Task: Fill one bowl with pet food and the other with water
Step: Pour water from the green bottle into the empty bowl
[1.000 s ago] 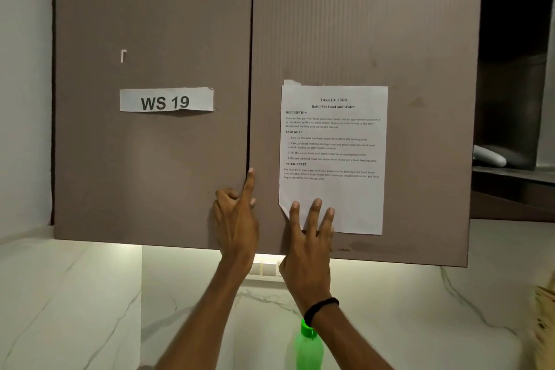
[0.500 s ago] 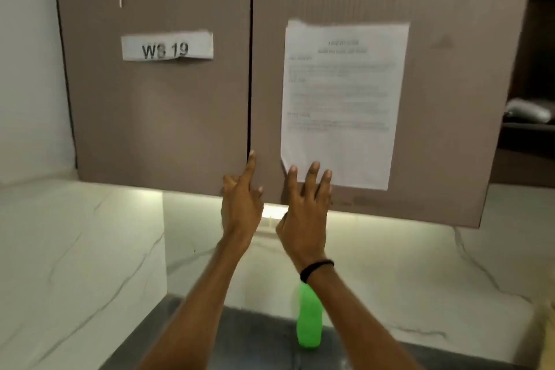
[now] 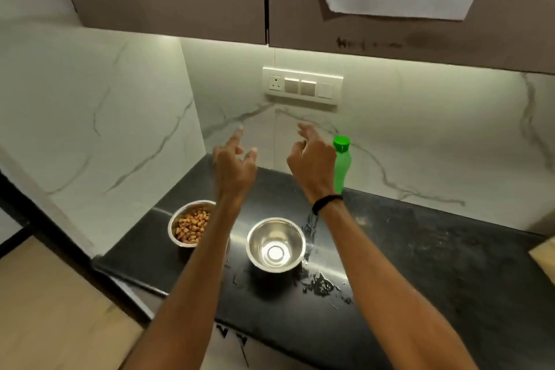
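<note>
Hovering both hands, left hand [image 3: 234,165] & right hand [image 3: 312,159], open & empty; we judge green bottle [image 3: 342,165] upright, just right of right hand, nearer it.

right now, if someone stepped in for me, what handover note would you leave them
Left hand and right hand: both open, empty, raised above the counter.
Left bowl holds pet food. Right bowl looks empty or nearly so; I can't tell if there is water in it.
Green bottle stands capped by the back wall, behind the right hand.
Done: food. Left: water, probably from the bottle.
</note>
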